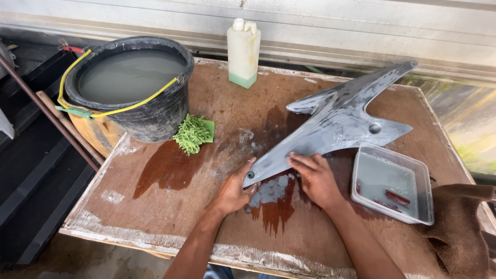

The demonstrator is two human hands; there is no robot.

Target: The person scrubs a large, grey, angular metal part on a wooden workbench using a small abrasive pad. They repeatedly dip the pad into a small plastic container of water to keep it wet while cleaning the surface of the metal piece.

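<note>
A grey, angular plastic panel (341, 121) with pointed ends and two holes lies wet on a wooden board (217, 108). My left hand (233, 190) grips the panel's near pointed tip beside the small hole. My right hand (314, 178) presses flat on the panel's lower edge, fingers together; whether anything lies under the palm is hidden. Grey slurry and water pool under the tip between both hands.
A black bucket (132, 85) of murky water with a yellow handle stands at the back left, a green fuzzy mitt (194, 133) beside it. A white bottle (243, 51) stands at the back. A clear tray (391, 183) of grey water sits right, a brown cloth (457, 227) beyond it.
</note>
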